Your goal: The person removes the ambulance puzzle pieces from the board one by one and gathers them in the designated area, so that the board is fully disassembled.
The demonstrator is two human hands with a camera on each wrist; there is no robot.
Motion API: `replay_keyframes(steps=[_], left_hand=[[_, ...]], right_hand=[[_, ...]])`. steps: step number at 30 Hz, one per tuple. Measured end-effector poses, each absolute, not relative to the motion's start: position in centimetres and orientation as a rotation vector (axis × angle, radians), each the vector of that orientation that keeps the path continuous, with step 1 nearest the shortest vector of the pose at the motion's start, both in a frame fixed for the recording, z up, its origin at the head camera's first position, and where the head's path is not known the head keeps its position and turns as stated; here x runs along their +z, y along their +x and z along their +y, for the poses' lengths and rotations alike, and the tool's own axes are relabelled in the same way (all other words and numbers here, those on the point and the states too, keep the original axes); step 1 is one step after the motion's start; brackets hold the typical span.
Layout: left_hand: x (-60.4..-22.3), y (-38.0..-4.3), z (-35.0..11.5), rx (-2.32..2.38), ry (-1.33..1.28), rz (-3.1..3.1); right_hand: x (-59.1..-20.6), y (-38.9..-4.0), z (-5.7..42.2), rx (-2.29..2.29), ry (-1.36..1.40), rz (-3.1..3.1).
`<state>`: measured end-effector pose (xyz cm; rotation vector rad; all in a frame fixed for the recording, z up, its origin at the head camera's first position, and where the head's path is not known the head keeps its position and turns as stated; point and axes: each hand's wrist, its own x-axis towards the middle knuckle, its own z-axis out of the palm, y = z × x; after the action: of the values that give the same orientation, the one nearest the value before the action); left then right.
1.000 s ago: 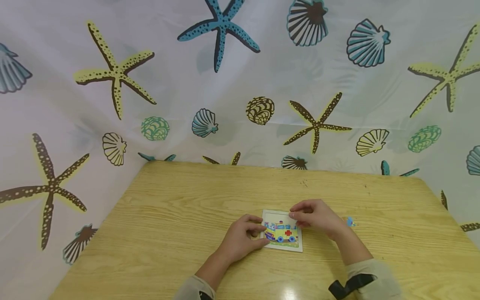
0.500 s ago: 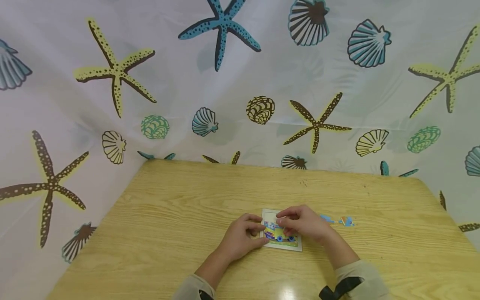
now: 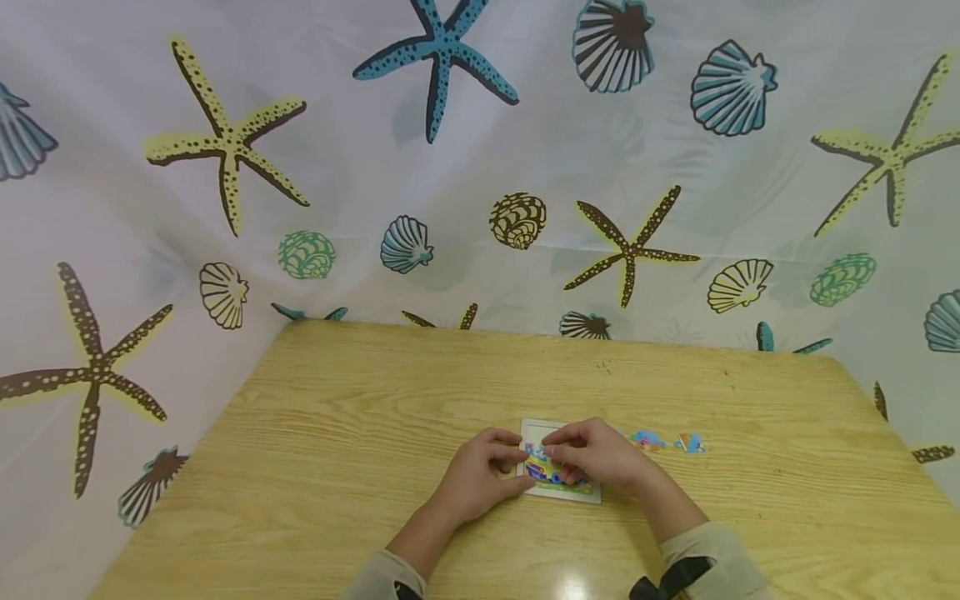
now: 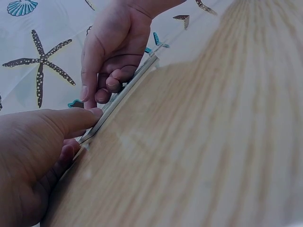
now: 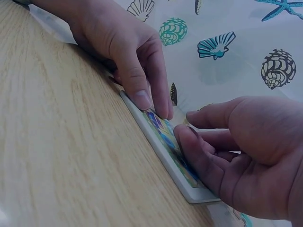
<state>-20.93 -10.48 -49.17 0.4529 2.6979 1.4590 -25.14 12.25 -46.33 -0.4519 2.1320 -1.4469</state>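
A small white-rimmed jigsaw tray (image 3: 531, 427) lies on the wooden table, its lower part filled with a colourful vehicle picture (image 5: 163, 130). At its left side my left hand (image 3: 480, 479) grips the frame, thumb at the near edge and fingers at the far part. My right hand (image 3: 600, 454) is over the tray, thumb and index fingertips pinched close together above the picture. A small puzzle piece shows only as a pale sliver between those fingertips in the right wrist view; the hand covers the picture's right part in the head view.
Loose blue-and-orange puzzle pieces (image 3: 647, 440) lie on the table (image 3: 375, 400) just right of the right hand, with another piece (image 3: 690, 442) further right. A white curtain (image 3: 465, 183) with starfish and shells surrounds the table's back and sides.
My right hand has moved left and slightly down across the tray, uncovering more loose pieces on its right and hiding the vehicle's right part. My left hand stays at the frame.
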Motion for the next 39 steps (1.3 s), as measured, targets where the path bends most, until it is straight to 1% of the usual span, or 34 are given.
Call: replay_keyframes(steps=[21, 39], left_hand=[[-49.10, -20.93, -10.31, 1.462, 0.452, 2.704], [-48.84, -20.76, -10.23, 1.451, 0.441, 2.702]], right_hand=[[-46.66, -24.81, 11.64, -1.528, -0.423, 2.195], [-46.35, -24.70, 11.58, -1.581, -0.339, 2.175]])
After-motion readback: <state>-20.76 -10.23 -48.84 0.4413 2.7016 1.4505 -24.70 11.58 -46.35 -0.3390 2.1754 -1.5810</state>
